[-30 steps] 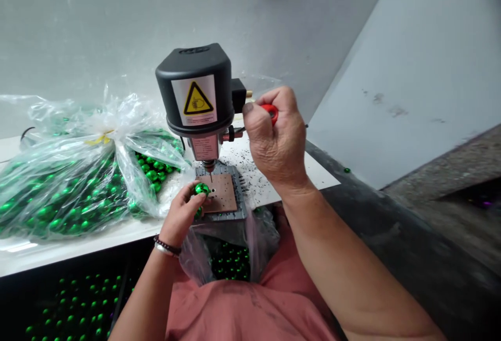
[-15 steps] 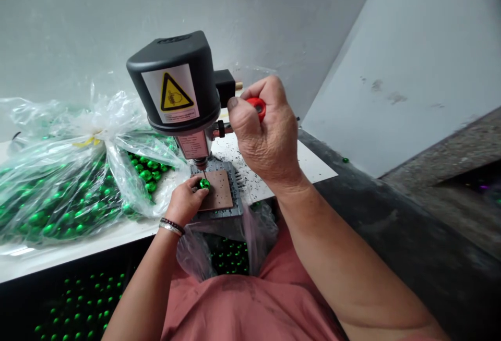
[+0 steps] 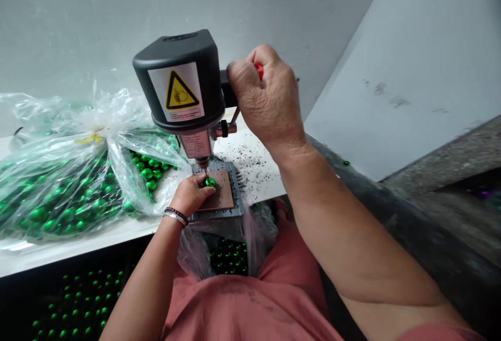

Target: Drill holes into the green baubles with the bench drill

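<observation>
A small bench drill press [image 3: 178, 88] with a black cover and a yellow warning label stands in front of me. My left hand [image 3: 189, 195] pinches a shiny green ball [image 3: 210, 182] between thumb and fingers on a brown board [image 3: 222, 199]. The thin drill bit [image 3: 205, 172] points down at the top of the ball; whether it touches I cannot tell. My right hand [image 3: 270, 98], raised beside the machine, is closed around the red knob [image 3: 259, 71] of its feed lever. Most of that knob is hidden by my fingers.
On the left of the white table [image 3: 23, 257] lies a clear plastic bag [image 3: 78, 174] of green balls, with loose balls spilling near it. Dark shavings [image 3: 254, 166] litter the tabletop. Below, more green balls [image 3: 229, 257] sit between plastic sheets. One ball [image 3: 346, 163] lies at right.
My right hand has swung upward and away from me with the lever knob. The left hand still holds the green ball under the bit. The view has shifted slightly.
</observation>
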The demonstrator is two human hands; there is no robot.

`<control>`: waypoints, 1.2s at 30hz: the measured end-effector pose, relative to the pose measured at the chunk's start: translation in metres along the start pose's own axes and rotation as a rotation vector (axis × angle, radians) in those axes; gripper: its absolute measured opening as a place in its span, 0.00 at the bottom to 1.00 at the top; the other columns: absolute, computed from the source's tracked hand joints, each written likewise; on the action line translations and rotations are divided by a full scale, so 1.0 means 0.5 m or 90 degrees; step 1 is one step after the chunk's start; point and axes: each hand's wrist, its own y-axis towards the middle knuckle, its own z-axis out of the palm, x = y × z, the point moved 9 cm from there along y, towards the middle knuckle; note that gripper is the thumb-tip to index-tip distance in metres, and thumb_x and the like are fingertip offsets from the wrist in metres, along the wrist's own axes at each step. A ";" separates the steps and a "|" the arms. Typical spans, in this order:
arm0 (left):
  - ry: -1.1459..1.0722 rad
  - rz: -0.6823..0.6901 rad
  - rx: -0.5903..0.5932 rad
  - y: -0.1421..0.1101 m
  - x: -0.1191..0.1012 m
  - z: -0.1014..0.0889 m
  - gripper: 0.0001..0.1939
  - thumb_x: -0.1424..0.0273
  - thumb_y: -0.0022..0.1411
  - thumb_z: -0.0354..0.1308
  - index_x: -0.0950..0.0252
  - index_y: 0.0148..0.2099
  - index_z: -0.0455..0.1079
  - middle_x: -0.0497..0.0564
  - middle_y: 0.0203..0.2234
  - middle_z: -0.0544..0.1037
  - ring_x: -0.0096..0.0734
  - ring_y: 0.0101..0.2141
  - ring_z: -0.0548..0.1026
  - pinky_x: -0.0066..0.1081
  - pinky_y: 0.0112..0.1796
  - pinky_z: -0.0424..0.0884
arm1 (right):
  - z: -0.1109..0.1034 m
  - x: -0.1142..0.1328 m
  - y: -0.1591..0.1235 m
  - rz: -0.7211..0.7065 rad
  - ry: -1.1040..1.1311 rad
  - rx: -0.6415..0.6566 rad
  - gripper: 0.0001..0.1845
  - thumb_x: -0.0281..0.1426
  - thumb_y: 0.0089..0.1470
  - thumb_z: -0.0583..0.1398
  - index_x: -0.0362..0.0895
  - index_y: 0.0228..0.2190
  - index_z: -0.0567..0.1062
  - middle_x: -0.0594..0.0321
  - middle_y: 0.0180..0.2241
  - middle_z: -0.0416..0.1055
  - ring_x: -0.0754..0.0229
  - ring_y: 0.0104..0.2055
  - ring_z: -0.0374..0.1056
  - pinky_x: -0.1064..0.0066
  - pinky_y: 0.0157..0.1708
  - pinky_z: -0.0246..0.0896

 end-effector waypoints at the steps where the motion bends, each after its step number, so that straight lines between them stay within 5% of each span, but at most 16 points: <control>1: 0.009 0.006 -0.003 0.001 0.000 0.001 0.15 0.65 0.50 0.58 0.62 0.41 0.73 0.49 0.39 0.78 0.35 0.39 0.73 0.29 0.39 0.65 | 0.002 -0.001 0.005 -0.001 0.001 -0.004 0.19 0.35 0.51 0.56 0.45 0.18 0.52 0.69 0.17 0.51 0.68 0.21 0.47 0.73 0.24 0.50; 8: 0.040 0.011 0.003 0.003 0.006 0.009 0.13 0.64 0.50 0.57 0.61 0.39 0.73 0.49 0.36 0.78 0.34 0.36 0.74 0.29 0.36 0.65 | -0.006 0.003 -0.022 -0.033 0.054 -0.017 0.16 0.38 0.51 0.54 0.46 0.20 0.55 0.69 0.18 0.51 0.69 0.21 0.48 0.73 0.24 0.52; 20: 0.028 0.021 0.001 0.000 -0.002 0.005 0.11 0.65 0.50 0.58 0.60 0.38 0.74 0.48 0.31 0.78 0.33 0.34 0.73 0.28 0.35 0.65 | -0.040 0.014 -0.181 -0.166 -0.023 -0.116 0.05 0.30 0.50 0.53 0.45 0.25 0.60 0.71 0.19 0.55 0.71 0.19 0.51 0.74 0.22 0.54; 36: 0.062 0.031 -0.008 -0.002 -0.001 0.008 0.08 0.65 0.51 0.56 0.61 0.34 0.71 0.49 0.33 0.78 0.33 0.34 0.73 0.28 0.35 0.65 | -0.028 -0.020 -0.226 -0.143 0.033 -0.158 0.01 0.28 0.51 0.53 0.45 0.29 0.64 0.68 0.23 0.61 0.69 0.24 0.59 0.74 0.26 0.58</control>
